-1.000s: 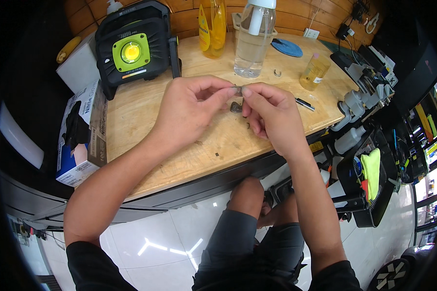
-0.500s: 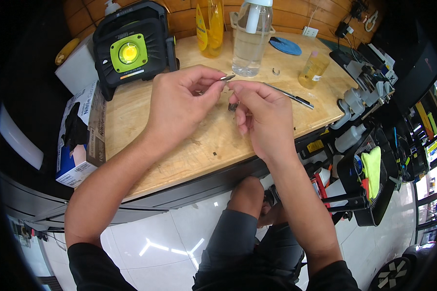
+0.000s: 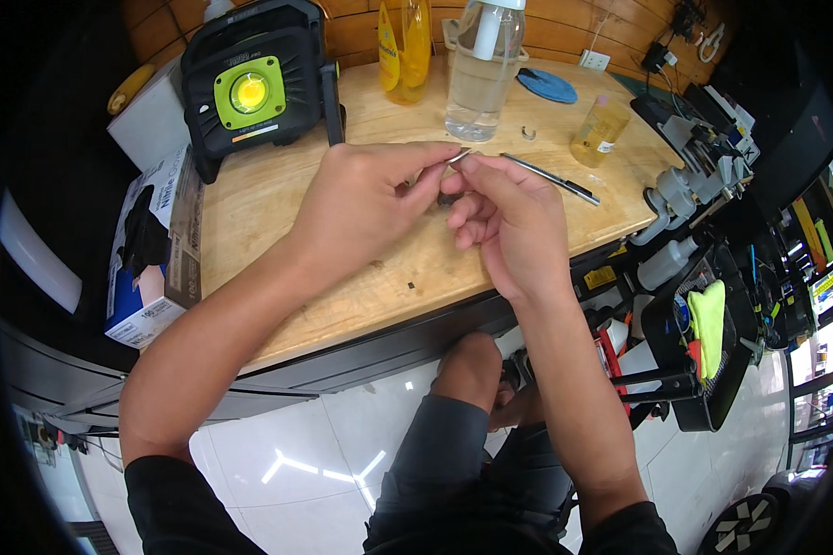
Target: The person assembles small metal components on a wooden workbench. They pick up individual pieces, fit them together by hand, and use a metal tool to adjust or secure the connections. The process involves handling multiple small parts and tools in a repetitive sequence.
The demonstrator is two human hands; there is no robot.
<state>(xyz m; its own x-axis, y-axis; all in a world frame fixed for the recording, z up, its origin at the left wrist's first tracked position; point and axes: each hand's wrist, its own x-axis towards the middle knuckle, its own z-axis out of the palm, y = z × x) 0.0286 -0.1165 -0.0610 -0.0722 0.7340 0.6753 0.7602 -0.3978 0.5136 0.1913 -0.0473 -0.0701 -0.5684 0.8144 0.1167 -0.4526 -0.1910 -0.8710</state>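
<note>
Above the wooden worktop (image 3: 278,213), my left hand (image 3: 366,194) pinches a small, thin metal piece (image 3: 460,154) between thumb and forefinger. It is too small to name more closely. My right hand (image 3: 520,217) is closed too, its thumb and forefinger pressed together against the near side of that piece. Whatever these fingertips hold is hidden; the other fingers curl loosely below. A dark little object on the worktop is mostly covered by my right fingers. Just beyond my right hand lies a slim dark pen-like tool (image 3: 551,178), and farther back a small curved metal clip (image 3: 528,133).
A lit work lamp (image 3: 250,92) stands at the back left, above a glove box (image 3: 157,259). Behind my hands are a yellow bottle (image 3: 404,55), a clear water bottle (image 3: 481,88), a blue disc (image 3: 546,86) and an amber jar (image 3: 600,132). A grey clamp-like vise (image 3: 680,190) sits at the right edge.
Both hands have shifted slightly right, still together. The metal piece has turned in the left fingers, and the right fingertips have come closer against it.
</note>
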